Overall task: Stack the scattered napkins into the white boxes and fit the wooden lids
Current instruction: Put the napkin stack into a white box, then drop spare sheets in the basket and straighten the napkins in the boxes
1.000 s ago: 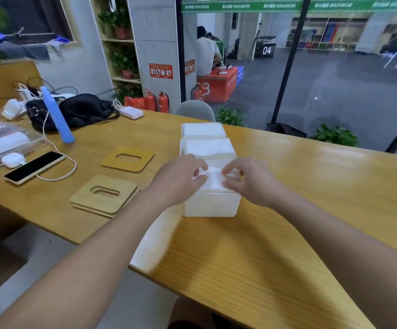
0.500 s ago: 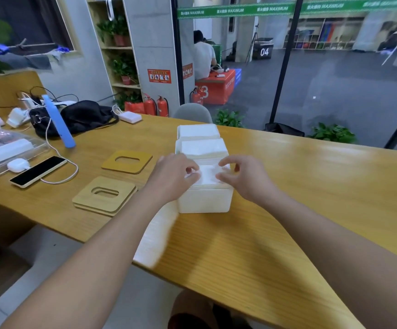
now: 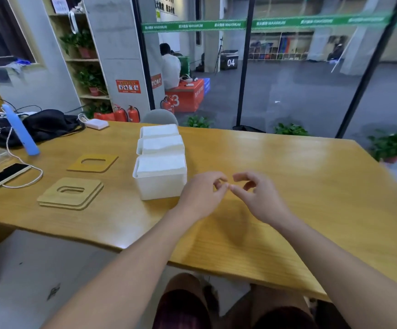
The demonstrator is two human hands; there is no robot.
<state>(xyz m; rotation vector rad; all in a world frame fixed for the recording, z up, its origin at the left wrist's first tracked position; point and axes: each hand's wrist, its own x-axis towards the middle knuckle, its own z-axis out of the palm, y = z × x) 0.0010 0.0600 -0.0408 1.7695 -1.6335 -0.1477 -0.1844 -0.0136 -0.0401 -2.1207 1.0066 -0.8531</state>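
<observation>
Cut off, left edge: phone and clear tray, partly out of frame.
Lids: stacked wooden lids nearest the table edge; single lid just behind them.
Boxes: three white boxes in a row, near box, middle box, far box; all filled with napkins, no lid on any.
Left hand: just right of near box, fingers curled, nothing visibly held.
Right hand: beside the left, fingertips nearly meeting; loosely curled, empty.
Unclear: whether fingertips touch.
</observation>
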